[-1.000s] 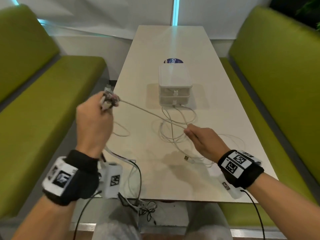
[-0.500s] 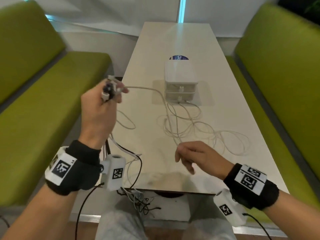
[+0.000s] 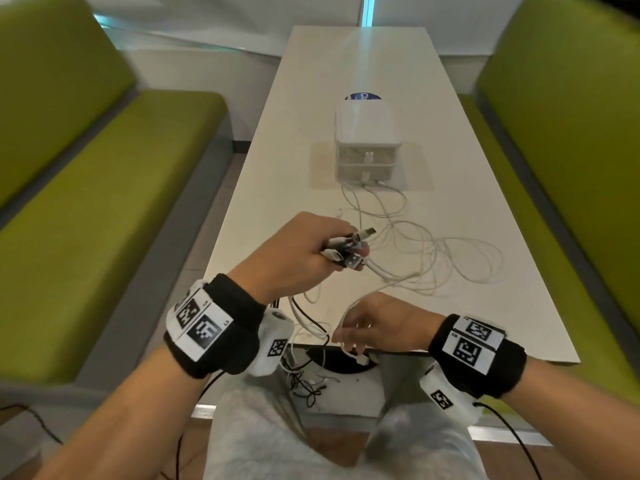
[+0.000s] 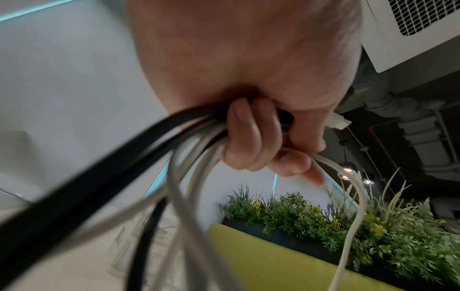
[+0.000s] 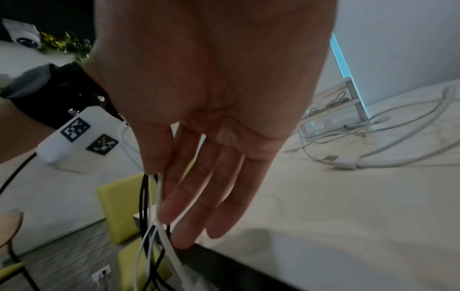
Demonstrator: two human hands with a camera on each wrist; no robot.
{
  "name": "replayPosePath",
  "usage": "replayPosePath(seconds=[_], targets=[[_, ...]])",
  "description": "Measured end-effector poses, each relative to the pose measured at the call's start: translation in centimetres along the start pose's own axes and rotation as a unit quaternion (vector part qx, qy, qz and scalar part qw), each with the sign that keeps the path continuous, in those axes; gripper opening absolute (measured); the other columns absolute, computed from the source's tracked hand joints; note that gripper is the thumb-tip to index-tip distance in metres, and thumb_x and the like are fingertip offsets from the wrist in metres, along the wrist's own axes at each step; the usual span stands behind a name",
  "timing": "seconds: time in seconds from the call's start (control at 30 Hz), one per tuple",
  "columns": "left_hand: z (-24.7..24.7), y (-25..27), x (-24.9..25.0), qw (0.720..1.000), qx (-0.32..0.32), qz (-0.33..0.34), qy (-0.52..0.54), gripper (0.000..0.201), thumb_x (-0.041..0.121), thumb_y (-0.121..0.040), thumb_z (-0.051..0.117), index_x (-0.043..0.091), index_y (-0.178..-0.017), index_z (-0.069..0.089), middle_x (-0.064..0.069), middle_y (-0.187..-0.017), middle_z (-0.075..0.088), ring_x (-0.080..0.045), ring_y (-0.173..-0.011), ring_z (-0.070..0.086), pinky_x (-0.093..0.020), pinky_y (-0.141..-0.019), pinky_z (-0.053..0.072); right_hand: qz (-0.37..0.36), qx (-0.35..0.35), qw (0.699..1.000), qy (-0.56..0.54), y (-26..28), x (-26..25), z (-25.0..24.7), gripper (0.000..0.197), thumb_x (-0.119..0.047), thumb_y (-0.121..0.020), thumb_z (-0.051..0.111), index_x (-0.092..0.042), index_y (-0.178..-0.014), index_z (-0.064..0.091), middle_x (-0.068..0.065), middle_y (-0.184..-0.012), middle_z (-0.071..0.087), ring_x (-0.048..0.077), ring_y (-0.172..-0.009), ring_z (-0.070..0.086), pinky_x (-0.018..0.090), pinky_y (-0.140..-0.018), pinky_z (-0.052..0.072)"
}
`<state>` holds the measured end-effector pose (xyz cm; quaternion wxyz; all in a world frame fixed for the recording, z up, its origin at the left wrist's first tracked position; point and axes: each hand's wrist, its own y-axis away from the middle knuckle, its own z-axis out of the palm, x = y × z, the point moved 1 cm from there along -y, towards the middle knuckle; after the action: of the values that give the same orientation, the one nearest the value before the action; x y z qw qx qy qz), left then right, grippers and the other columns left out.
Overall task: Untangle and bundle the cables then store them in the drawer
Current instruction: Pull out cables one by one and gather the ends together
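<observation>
My left hand (image 3: 346,254) hovers over the near part of the white table (image 3: 485,188) and grips a bunch of cable ends (image 3: 349,244), black and white, with USB plugs sticking out. In the left wrist view the fingers (image 4: 251,135) curl round the black and white cables (image 4: 194,157). My right hand (image 3: 349,341) is at the table's front edge and pinches a thin white cable (image 5: 160,196) between thumb and forefinger. More loose white cable (image 3: 433,258) sprawls in front of the small white two-drawer unit (image 3: 367,133), both drawers closed.
Green benches flank the table on the left (image 3: 104,188) and right (image 3: 571,133). A blue round sticker (image 3: 362,96) lies behind the drawer unit. Black and white cables (image 3: 304,379) hang off the front edge toward my lap. Plants (image 4: 298,212) stand behind the bench.
My left hand has swung in from beyond the table's left edge to over its near middle, still gripping the cable ends. My right hand has drawn back to the front edge and pinched a white cable.
</observation>
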<state>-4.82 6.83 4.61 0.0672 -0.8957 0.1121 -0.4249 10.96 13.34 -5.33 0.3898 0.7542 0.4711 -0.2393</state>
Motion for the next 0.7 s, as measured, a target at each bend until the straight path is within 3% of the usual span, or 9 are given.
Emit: replayPosePath(seconds=[0.1,0.2,0.3,0.4,0.47,0.53,0.6,0.67,0.7], targets=[[0.7,0.4,0.2,0.999,-0.037,-0.023,0.002,0.025,0.005,-0.084,0.054,0.026,-0.077,0.066,0.016,-0.068,0.065,-0.005,-0.070,0.064,-0.016,-0.066,0.044,-0.005,-0.071,0.995,0.066,0.4,-0.2,1.3,0.033,-0.042,-0.095,0.053,-0.014,-0.093,0.072,0.002,-0.087,0.073,0.016,-0.078,0.068,0.030,-0.076,0.054],[0.8,1.2,0.7,0.996,-0.071,-0.045,0.036,0.023,-0.001,-0.091,0.055,0.015,-0.084,0.070,0.014,-0.066,0.069,-0.003,-0.071,0.067,-0.010,-0.071,0.042,0.032,-0.132,0.974,0.183,1.8,-0.2,2.2,0.032,-0.040,-0.096,0.049,-0.016,-0.106,0.067,0.005,-0.101,0.070,0.022,-0.092,0.064,0.040,-0.087,0.051],[0.3,2.1,1.6,0.990,-0.079,-0.055,0.103,0.018,-0.005,-0.092,0.052,0.001,-0.088,0.068,-0.006,-0.078,0.075,0.002,-0.072,0.066,-0.004,-0.074,0.038,0.066,-0.180,0.952,0.239,3.3,-0.1,2.4,0.030,-0.035,-0.096,0.045,-0.014,-0.103,0.066,0.006,-0.100,0.069,0.026,-0.091,0.063,0.043,-0.087,0.050],[-0.5,2.6,2.7,0.984,-0.064,-0.048,0.158,0.018,-0.001,-0.092,0.050,0.000,-0.086,0.067,-0.012,-0.069,0.072,-0.001,-0.069,0.064,-0.005,-0.075,0.039,0.141,-0.219,0.922,0.285,5.2,-1.0,1.7,0.029,-0.031,-0.096,0.047,-0.015,-0.108,0.067,0.006,-0.107,0.068,0.026,-0.096,0.063,0.037,-0.089,0.050],[-0.8,2.7,3.2,0.980,-0.051,-0.058,0.185,0.022,-0.003,-0.095,0.047,0.000,-0.083,0.065,-0.015,-0.060,0.065,0.003,-0.048,0.052,-0.001,-0.060,0.037,0.151,-0.185,0.910,0.340,6.1,-1.5,0.1,0.030,-0.032,-0.094,0.049,-0.014,-0.110,0.067,0.005,-0.108,0.067,0.024,-0.096,0.062,0.036,-0.089,0.051],[-0.9,2.7,3.5,0.975,-0.037,-0.071,0.209,0.026,-0.003,-0.097,0.044,-0.001,-0.081,0.063,-0.013,-0.052,0.059,0.000,-0.037,0.037,-0.005,-0.046,0.031,0.145,-0.085,0.935,0.314,6.9,-2.8,-2.0,0.051,-0.050,-0.088,0.058,-0.022,-0.131,0.054,-0.001,-0.120,0.062,0.017,-0.103,0.059,0.033,-0.093,0.048],[-0.5,2.5,3.7,0.971,-0.023,-0.069,0.229,0.027,0.001,-0.099,0.045,-0.001,-0.077,0.061,-0.001,-0.046,0.054,-0.007,-0.037,0.035,-0.013,-0.045,0.031,0.086,-0.008,0.984,0.155,6.9,-5.0,-3.7,0.090,-0.067,-0.071,0.066,-0.039,-0.146,0.024,-0.016,-0.127,0.054,0.005,-0.106,0.055,0.026,-0.093,0.046],[0.3,2.3,3.9,0.968,0.005,-0.056,0.244,0.029,0.009,-0.097,0.048,0.000,-0.072,0.059,0.003,-0.044,0.047,-0.013,-0.038,0.036,-0.021,-0.046,0.031,-0.018,0.041,0.999,0.001,6.1,-8.0,-3.7,0.086,-0.063,-0.064,0.071,-0.051,-0.135,0.023,-0.031,-0.118,0.051,-0.002,-0.104,0.056,0.015,-0.085,0.048],[0.6,2.1,4.2,0.965,0.023,-0.049,0.256,0.030,0.012,-0.096,0.049,0.002,-0.069,0.059,0.002,-0.043,0.045,-0.015,-0.038,0.035,-0.024,-0.045,0.031,-0.054,0.065,0.996,-0.035,5.3,-8.7,-3.1,0.075,-0.056,-0.069,0.072,-0.047,-0.131,0.031,-0.031,-0.112,0.054,-0.004,-0.101,0.059,0.013,-0.081,0.049]])
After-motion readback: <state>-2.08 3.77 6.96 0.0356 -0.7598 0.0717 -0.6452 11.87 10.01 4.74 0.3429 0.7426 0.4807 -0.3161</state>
